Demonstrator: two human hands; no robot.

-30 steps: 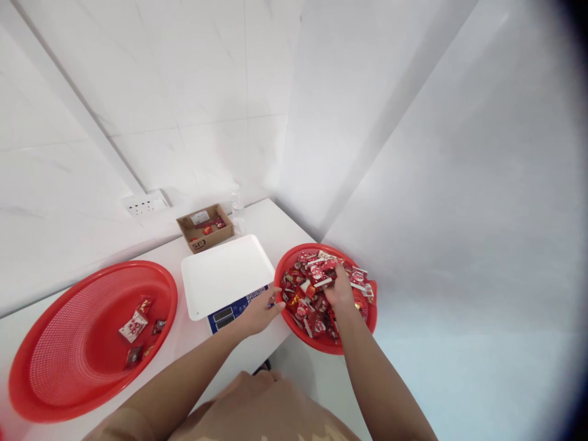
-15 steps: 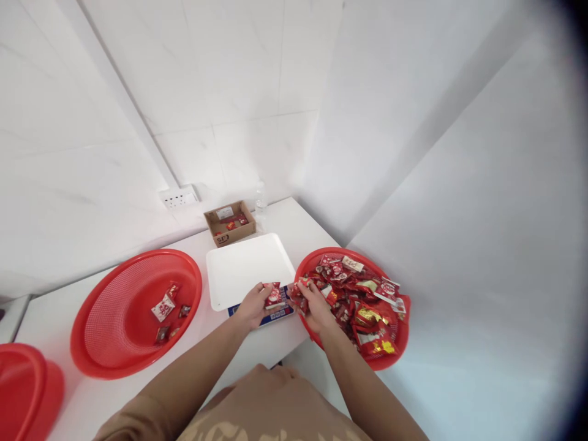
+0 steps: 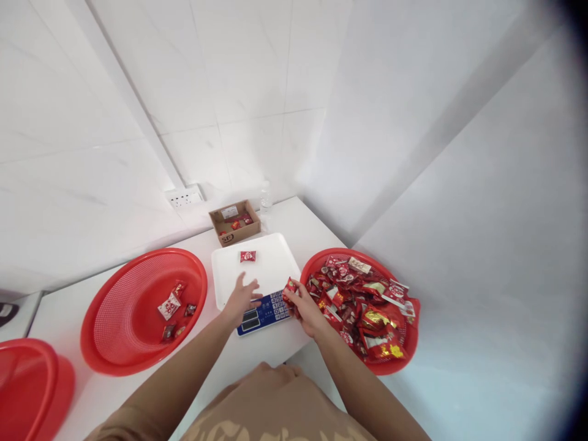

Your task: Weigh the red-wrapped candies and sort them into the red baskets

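Note:
My left hand (image 3: 241, 300) hovers at the front of the scale's white tray (image 3: 275, 260), fingers spread and holding nothing. A small red candy packet (image 3: 248, 256) lies toward the back of that tray. Beside the scale's blue keypad panel (image 3: 269, 313), my right hand (image 3: 303, 306) is closed on red candy packets (image 3: 290, 289); how many is hidden by the fingers. Just right of that hand stands a red plastic basket (image 3: 416, 334) heaped with red and gold candy packets (image 3: 374, 318).
Left of the scale sits a larger red basket (image 3: 105, 306) with several packets inside. Another red basket (image 3: 27, 392) is cut off at the lower left. A small cardboard box (image 3: 241, 233) and a clear bottle (image 3: 265, 196) stand behind, near the wall socket (image 3: 184, 196).
The packet my left hand held now lies on the scale tray, and that hand has opened and moved slightly left. My right hand still holds its packets. The view has shifted a little.

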